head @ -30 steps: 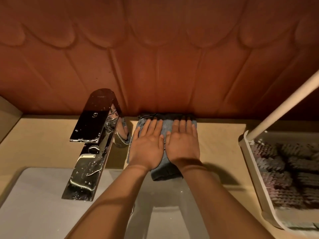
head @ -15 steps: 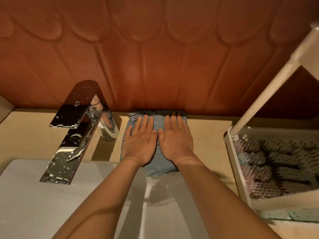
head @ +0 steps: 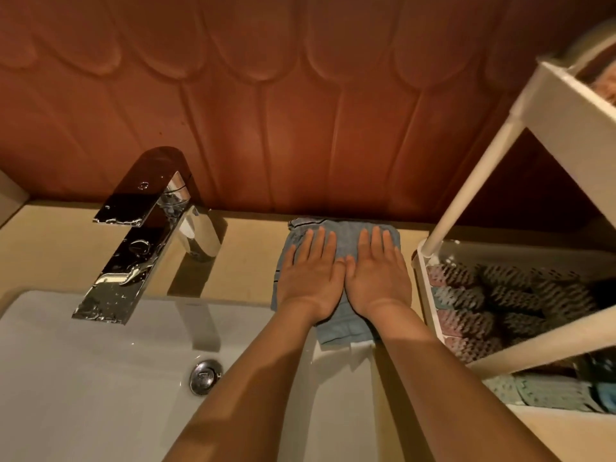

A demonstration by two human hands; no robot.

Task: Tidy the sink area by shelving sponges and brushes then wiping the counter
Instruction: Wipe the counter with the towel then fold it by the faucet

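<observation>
A blue cloth (head: 345, 236) lies flat on the beige counter (head: 250, 258) against the back wall, its near edge hanging over the sink rim. My left hand (head: 310, 278) and my right hand (head: 376, 278) rest side by side on it, palms down, fingers stretched out, pressing it onto the counter. Just right of the cloth stands a white shelf rack (head: 425, 288). Its middle tier holds several textured sponges (head: 500, 295), and more sponges (head: 546, 391) lie on the tier below. No brush is in sight.
A wet chrome faucet (head: 140, 248) rises left of the cloth, over the white sink basin (head: 83, 378) with its drain plug (head: 205, 376). A red-brown scalloped wall closes off the back of the counter. The rack's slanted post (head: 480, 171) leans overhead at the right.
Both hands have slid the cloth to the right along the counter, away from the faucet and close to the rack. The view has shifted, so more of the sink and rack shows.
</observation>
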